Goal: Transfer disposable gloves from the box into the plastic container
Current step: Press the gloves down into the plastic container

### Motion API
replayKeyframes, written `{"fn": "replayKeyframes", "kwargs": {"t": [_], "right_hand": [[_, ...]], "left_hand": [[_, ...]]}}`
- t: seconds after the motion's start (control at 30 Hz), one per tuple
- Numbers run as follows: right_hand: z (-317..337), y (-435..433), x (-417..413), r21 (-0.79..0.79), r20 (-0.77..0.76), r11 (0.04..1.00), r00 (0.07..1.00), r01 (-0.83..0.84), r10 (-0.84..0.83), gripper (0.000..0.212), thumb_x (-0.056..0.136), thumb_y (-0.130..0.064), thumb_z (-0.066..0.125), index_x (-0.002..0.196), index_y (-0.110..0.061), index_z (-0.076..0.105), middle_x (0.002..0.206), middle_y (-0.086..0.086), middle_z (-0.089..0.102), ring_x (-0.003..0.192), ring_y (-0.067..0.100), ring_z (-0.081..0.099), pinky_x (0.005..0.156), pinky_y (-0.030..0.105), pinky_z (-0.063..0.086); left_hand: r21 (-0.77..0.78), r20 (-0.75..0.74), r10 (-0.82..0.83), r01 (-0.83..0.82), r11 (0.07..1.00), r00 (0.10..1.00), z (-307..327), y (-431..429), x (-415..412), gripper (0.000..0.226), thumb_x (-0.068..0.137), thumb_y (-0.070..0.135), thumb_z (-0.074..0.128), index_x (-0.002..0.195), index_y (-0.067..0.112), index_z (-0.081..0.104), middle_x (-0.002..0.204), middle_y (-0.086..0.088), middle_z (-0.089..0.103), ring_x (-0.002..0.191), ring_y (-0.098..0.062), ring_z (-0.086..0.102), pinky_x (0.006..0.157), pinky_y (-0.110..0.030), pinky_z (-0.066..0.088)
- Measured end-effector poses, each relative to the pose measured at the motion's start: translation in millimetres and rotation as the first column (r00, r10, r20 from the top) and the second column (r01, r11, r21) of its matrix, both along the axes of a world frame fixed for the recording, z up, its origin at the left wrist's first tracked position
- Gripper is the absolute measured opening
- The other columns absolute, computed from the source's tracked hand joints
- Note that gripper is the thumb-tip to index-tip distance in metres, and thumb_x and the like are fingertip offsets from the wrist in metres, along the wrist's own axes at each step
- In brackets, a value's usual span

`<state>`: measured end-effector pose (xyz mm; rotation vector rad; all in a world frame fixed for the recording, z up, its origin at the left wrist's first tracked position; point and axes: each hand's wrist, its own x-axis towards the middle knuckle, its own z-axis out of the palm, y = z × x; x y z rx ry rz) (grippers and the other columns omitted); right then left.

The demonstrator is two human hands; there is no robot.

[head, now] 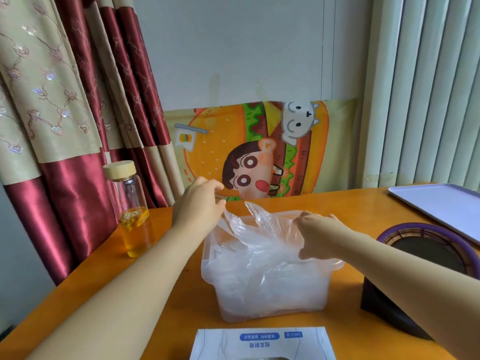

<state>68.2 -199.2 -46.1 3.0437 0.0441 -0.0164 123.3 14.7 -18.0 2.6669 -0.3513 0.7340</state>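
Gloves (259, 245) of thin clear film sit heaped in the translucent plastic container (336, 265) at the middle of the table, mounded above its rim between your two hands. Your left hand (200, 203) is raised over the far left corner; its thumb and forefinger pinch a loose edge of film and draw it upward, with the other fingers loosely bent and holding nothing. Your right hand (319, 236) is curled over the right side of the heap, fingers on top and thumb beneath, gripping a bunch of film just above the rim. The glove box (262, 342) lies just in front of the container, at the near edge of the table; whether any gloves remain inside cannot be told. The likely trouble is the film itself: it looks light and springy, so when you let go the heap may puff back up and slide over the rim. If the pinched edge clings to your left fingers, lifting that hand could drag several gloves out again. The container looks light, so a sideways tug may shift it on the orange table (181, 294). A glass bottle (131, 211) of amber liquid stands near your left forearm, and a wide sweep could knock it over.
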Motion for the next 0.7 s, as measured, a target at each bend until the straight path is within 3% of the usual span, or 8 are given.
{"fn": "replayKeyframes", "kwargs": {"t": [0.07,0.1,0.17,0.23,0.33,0.43,0.6,0.7], "right_hand": [[0.8,1.5,1.7,-0.056,-0.021,0.998,1.0,-0.014,0.013,0.049,0.082,-0.034,0.07,0.121,-0.009,0.056,0.124,0.002,0.052,0.102,0.015,0.043,0.103,0.045,0.035],[1.8,2.7,2.1,-0.075,-0.036,0.997,0.999,-0.02,0.017,0.048,0.082,-0.035,0.07,0.12,-0.01,0.056,0.122,0.001,0.052,0.099,0.015,0.041,0.103,0.045,0.034],[2.3,3.5,3.1,-0.111,-0.068,0.993,0.997,-0.028,0.021,0.046,0.082,-0.036,0.069,0.118,-0.011,0.056,0.117,0.0,0.052,0.102,0.015,0.042,0.103,0.045,0.033],[1.8,4.3,4.6,-0.143,-0.074,0.989,0.997,-0.04,0.03,0.043,0.082,-0.037,0.069,0.115,-0.013,0.057,0.113,-0.001,0.052,0.106,0.015,0.044,0.102,0.043,0.033],[2.4,5.4,6.1,-0.192,-0.107,0.98,0.994,-0.055,0.035,0.048,0.081,-0.043,0.069,0.116,-0.013,0.058,0.118,0.001,0.054,0.114,0.018,0.046,0.107,0.047,0.027],[4.3,7.8,11.3,-0.29,-0.168,0.954,0.985,-0.073,0.024,0.059,0.078,-0.055,0.067,0.121,-0.016,0.057,0.125,0.002,0.054,0.124,0.023,0.043,0.111,0.052,0.018],[-4.5,7.7,30.8,-0.441,-0.277,0.891,0.961,-0.111,-0.018,0.083,0.07,-0.069,0.064,0.135,-0.019,0.048,0.143,0.006,0.042,0.141,0.033,0.017,0.111,0.061,0.0],[-20.3,6.8,40.1,-0.523,-0.273,0.843,0.962,-0.126,-0.025,0.068,0.085,-0.055,0.058,0.14,-0.018,0.043,0.151,0.011,0.032,0.143,0.033,0.011,0.111,0.062,-0.003]], "left_hand": [[0.161,0.133,-0.146,0.124,0.979,0.98,12.5,-13.0,-18.4,0.024,0.095,0.027,0.055,0.117,0.031,0.064,0.119,0.008,0.055,0.106,-0.015,0.054,0.084,-0.03,0.042],[0.257,0.107,-0.247,0.213,0.943,0.963,15.1,-21.8,-26.5,0.024,0.096,0.028,0.053,0.116,0.033,0.065,0.118,0.009,0.056,0.107,-0.015,0.053,0.087,-0.029,0.039],[0.387,-0.111,-0.353,0.368,0.845,0.929,9.9,-40.4,-34.9,0.027,0.095,0.032,0.054,0.119,0.036,0.064,0.122,0.01,0.057,0.115,-0.017,0.052,0.098,-0.034,0.037],[0.425,-0.423,-0.256,0.44,0.791,0.869,0.1,-49.5,-33.2,0.036,0.092,0.04,0.057,0.127,0.033,0.06,0.136,0.007,0.054,0.126,-0.022,0.047,0.109,-0.046,0.033],[0.531,-0.677,0.005,0.484,0.695,0.736,-13.9,-51.2,-22.0,0.046,0.097,0.041,0.048,0.14,0.023,0.05,0.146,0.002,0.046,0.132,-0.022,0.042,0.109,-0.038,0.036],[0.584,-0.707,0.114,0.485,0.651,0.698,-23.8,-52.7,-12.6,0.043,0.1,0.035,0.044,0.138,0.018,0.05,0.141,-0.002,0.051,0.124,-0.025,0.048,0.103,-0.036,0.041],[0.697,-0.68,0.259,0.495,0.519,0.685,-47.3,-57.6,11.0,0.042,0.099,0.025,0.042,0.139,0.013,0.048,0.139,-0.007,0.049,0.117,-0.03,0.05,0.098,-0.039,0.044],[0.754,-0.64,0.316,0.494,0.433,0.7,-59.6,-60.7,16.6,0.045,0.101,0.022,0.041,0.145,0.014,0.039,0.149,-0.008,0.038,0.131,-0.032,0.041,0.106,-0.041,0.037]]}}
